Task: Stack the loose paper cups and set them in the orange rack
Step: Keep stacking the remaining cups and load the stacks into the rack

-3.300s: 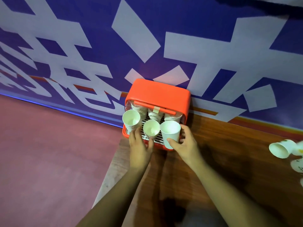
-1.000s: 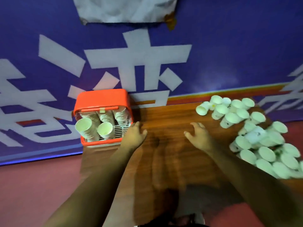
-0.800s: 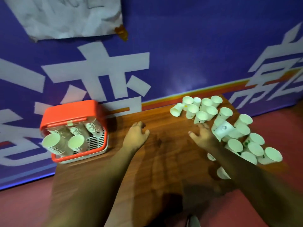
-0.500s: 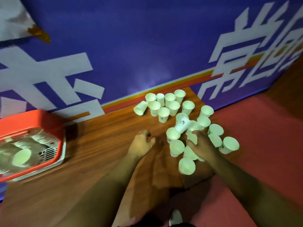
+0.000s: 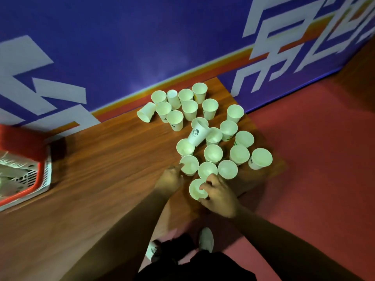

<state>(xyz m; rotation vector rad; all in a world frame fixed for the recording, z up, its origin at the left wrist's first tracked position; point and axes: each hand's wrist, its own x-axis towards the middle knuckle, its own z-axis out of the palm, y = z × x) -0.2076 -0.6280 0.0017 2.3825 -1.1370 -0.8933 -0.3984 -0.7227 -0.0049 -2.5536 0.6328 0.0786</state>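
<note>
A blue banner (image 5: 121, 47) with white characters backs the wooden table (image 5: 101, 169). The orange rack (image 5: 22, 140) sits at the table's left end, cut off by the frame (the cups inside it are blurred). The loose cups (image 5: 213, 153) cluster on the table's right end, well apart from the rack, most upright, a couple tipped over. The right hand (image 5: 218, 194) has its grip curled round the nearest cup (image 5: 195, 192). The left hand (image 5: 169, 179) touches the rim of a second cup (image 5: 190, 165); whether its grip holds that cup, I cannot tell.
</note>
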